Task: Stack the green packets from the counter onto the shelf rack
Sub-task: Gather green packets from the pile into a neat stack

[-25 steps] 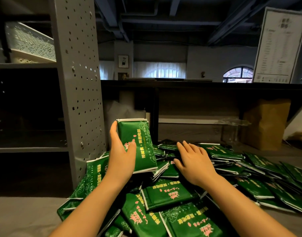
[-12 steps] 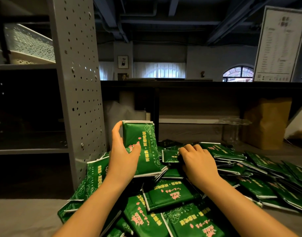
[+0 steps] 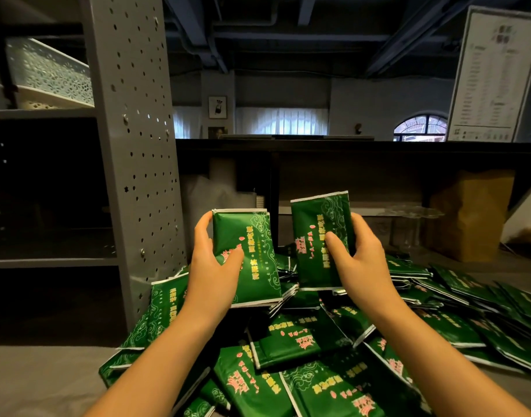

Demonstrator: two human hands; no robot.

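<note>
Your left hand (image 3: 216, 267) grips a stack of flat green foil packets (image 3: 253, 245), your right hand (image 3: 362, 263) a single green packet (image 3: 317, 233). They look light and slippery; clamp the long edges.

- At 9 o'clock, the shelf rack (image 3: 137, 145) bays are too dark to show their contents.
- At 10 o'clock, the lace-pattern basket (image 3: 47, 70) is cut off on the left, and its right end is behind the rack's upright.
- At 2 o'clock, the print on the board (image 3: 493, 76) is too small to read.
- The left hand (image 3: 211, 266) grips a held stack (image 3: 249, 254). Its fingers are hidden behind, and the packet count is unclear.
- The right hand (image 3: 360, 263) holds a single packet (image 3: 321, 233), its fingertips hidden behind.
- From 6 to 4 o'clock, the pile (image 3: 288, 341) on the table (image 3: 32, 380) runs past the edges and buries its lower packets.
</note>
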